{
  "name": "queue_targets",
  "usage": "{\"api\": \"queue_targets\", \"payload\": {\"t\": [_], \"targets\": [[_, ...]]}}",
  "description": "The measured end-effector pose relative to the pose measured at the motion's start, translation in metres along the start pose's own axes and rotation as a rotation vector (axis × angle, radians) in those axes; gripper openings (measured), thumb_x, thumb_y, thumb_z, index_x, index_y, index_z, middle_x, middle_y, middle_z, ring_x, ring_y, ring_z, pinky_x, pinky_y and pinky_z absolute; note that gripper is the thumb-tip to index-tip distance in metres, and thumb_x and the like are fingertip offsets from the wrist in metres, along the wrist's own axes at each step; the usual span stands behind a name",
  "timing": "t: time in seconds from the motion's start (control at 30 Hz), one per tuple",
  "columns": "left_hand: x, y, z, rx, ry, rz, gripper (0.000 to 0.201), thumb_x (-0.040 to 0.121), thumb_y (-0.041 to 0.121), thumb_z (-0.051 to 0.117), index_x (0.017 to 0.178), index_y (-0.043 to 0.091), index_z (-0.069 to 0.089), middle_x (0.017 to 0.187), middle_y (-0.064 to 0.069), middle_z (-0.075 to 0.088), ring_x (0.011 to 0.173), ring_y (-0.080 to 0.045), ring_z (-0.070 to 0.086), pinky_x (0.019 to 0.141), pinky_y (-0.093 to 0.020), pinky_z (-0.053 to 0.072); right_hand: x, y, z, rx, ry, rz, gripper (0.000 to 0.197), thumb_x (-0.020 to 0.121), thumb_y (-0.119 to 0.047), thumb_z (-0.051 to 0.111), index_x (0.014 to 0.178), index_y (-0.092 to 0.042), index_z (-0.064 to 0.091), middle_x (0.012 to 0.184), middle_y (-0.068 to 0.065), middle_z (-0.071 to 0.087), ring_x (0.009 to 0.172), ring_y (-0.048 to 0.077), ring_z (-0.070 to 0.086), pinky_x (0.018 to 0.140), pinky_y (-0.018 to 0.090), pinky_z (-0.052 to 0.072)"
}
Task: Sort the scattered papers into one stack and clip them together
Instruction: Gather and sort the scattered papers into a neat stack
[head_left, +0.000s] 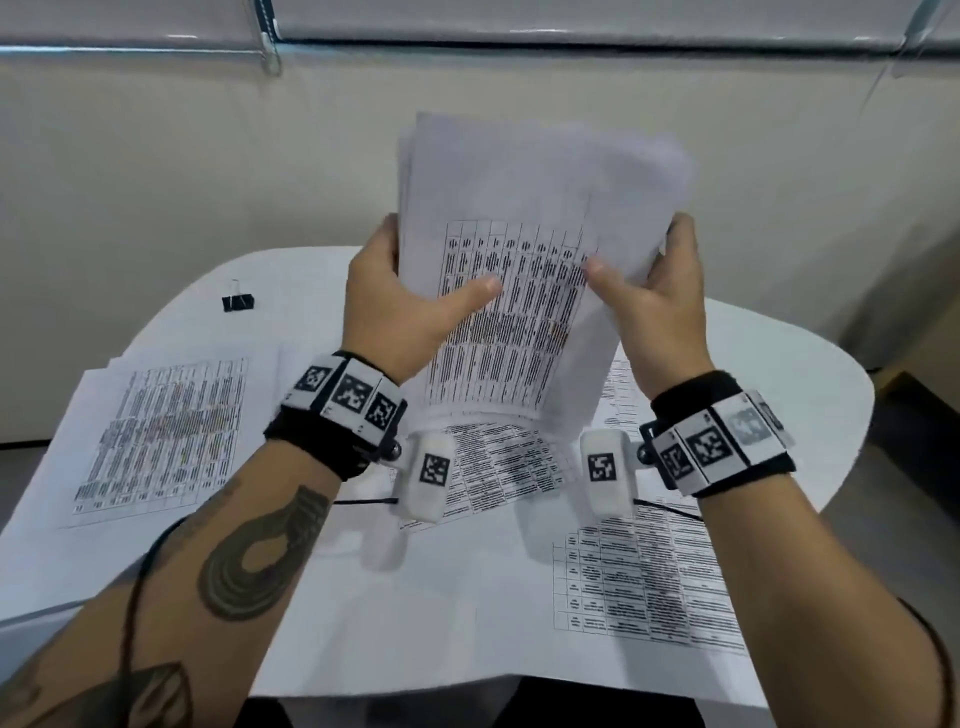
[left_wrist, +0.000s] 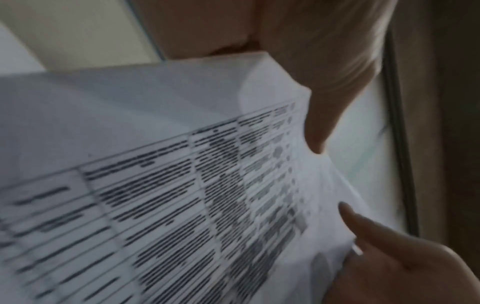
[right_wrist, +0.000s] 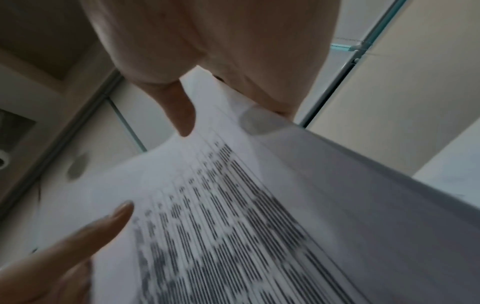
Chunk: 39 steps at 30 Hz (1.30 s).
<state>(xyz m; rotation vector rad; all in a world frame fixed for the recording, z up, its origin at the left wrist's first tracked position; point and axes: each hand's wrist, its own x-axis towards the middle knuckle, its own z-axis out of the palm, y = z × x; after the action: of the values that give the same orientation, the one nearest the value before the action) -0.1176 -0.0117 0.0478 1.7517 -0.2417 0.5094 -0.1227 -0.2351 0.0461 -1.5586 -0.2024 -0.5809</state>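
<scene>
A thick stack of printed papers (head_left: 524, 291) stands upright above the white table (head_left: 810, 374), its lower edge just over the sheets there. My left hand (head_left: 410, 306) grips the stack's left side, thumb on the front page. My right hand (head_left: 654, 306) grips the right side the same way. Both wrist views show the stack close up: printed tables on the stack (left_wrist: 182, 195) with the opposite hand's thumb (left_wrist: 319, 131), and the stack (right_wrist: 233, 216) again from the right. A black binder clip (head_left: 238, 301) lies at the table's far left.
Loose printed sheets remain flat on the table: one at the left (head_left: 161, 441), one under the stack (head_left: 498, 467), one at the near right (head_left: 649, 582). A pale wall (head_left: 156, 182) rises behind the table. The table's right edge drops to the floor (head_left: 909, 467).
</scene>
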Motion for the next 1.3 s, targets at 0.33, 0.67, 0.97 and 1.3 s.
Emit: {"api": "queue_targets", "payload": {"t": [0.33, 0.67, 0.97, 1.3], "targets": [[-0.022, -0.023, 0.006, -0.005, 0.168, -0.064, 0.035, 0.087, 0.021, 0.082, 0.115, 0.02, 0.061, 0.101, 0.015, 0.071, 0.088, 0.008, 0.068, 0.082, -0.016, 0.057, -0.026, 0.017, 0.014, -0.081, 0.057, 0.083, 0.022, 0.093, -0.007, 0.058, 0.112, -0.01, 0.05, 0.099, 0.009, 0.058, 0.097, 0.014, 0.051, 0.091, 0.034, 0.048], [-0.036, -0.043, 0.008, -0.125, 0.14, -0.207, 0.024, 0.083, 0.024, 0.085, 0.104, 0.018, 0.074, 0.09, 0.014, 0.075, 0.079, 0.007, 0.071, 0.07, -0.012, 0.054, -0.044, 0.029, 0.022, -0.071, 0.004, 0.224, 0.034, 0.101, 0.002, 0.051, 0.131, -0.013, 0.055, 0.122, -0.003, 0.067, 0.109, 0.004, 0.065, 0.107, 0.038, 0.052], [-0.019, -0.039, -0.001, 0.049, 0.11, -0.266, 0.015, 0.091, 0.023, 0.079, 0.097, 0.01, 0.075, 0.079, 0.006, 0.071, 0.061, 0.001, 0.066, 0.057, -0.012, 0.051, -0.042, 0.045, 0.019, -0.195, -0.181, 0.389, 0.044, 0.097, -0.007, 0.065, 0.133, -0.02, 0.042, 0.123, -0.008, 0.061, 0.117, 0.014, 0.062, 0.106, 0.043, 0.051], [0.017, -0.053, -0.22, 0.643, 0.109, -0.599, 0.056, 0.081, 0.04, 0.084, 0.118, 0.001, 0.067, 0.119, -0.024, 0.07, 0.111, -0.042, 0.067, 0.098, -0.052, 0.052, -0.053, 0.082, -0.026, -1.23, -0.998, 0.535, 0.142, 0.042, -0.081, 0.083, 0.157, -0.043, 0.009, 0.169, 0.003, 0.005, 0.154, 0.037, 0.013, 0.122, 0.059, 0.025]]}}
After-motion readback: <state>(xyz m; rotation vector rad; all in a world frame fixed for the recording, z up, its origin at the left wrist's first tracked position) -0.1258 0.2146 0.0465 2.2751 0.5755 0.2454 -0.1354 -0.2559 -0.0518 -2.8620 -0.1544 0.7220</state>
